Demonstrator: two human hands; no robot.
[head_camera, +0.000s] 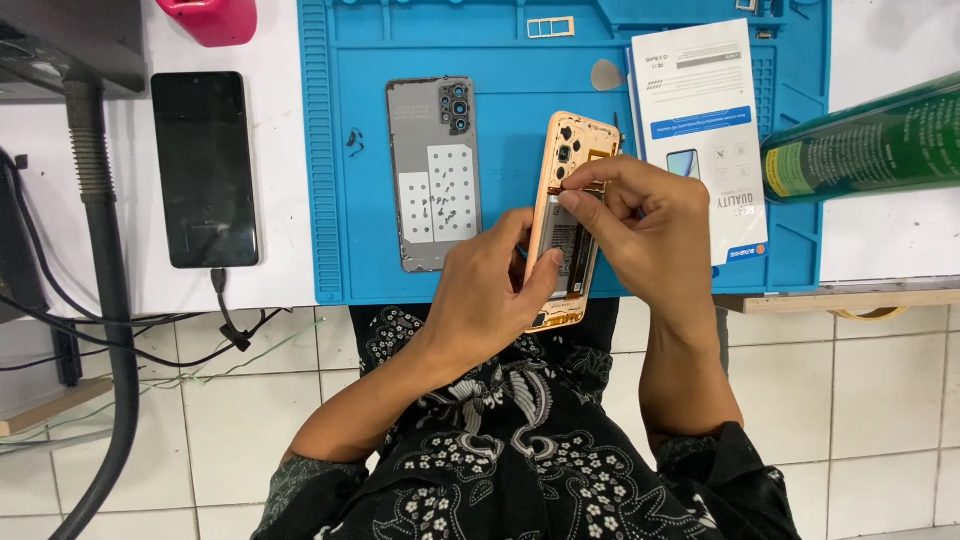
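An opened smartphone (566, 215) with an orange frame is held tilted on its long edge over the near edge of the blue repair mat (330, 150). The lower part of the frame is clasped by the left hand (490, 285), whose fingers are closed around it. The fingertips of the right hand (640, 215) are pressed together in a pinch on a small part at the top of the battery (565, 248); whether this is a flex cable or a pull tab cannot be told.

The detached grey back cover (433, 170) lies flat on the mat, just left of the phone. A second, dark phone (205, 168) lies on the white bench, well apart.

Risks: the pinched part could be torn by a sharp pull. Because the phone is held at the mat's edge, it could be dropped to the tiled floor (200, 420) if the left-hand grip slackens.
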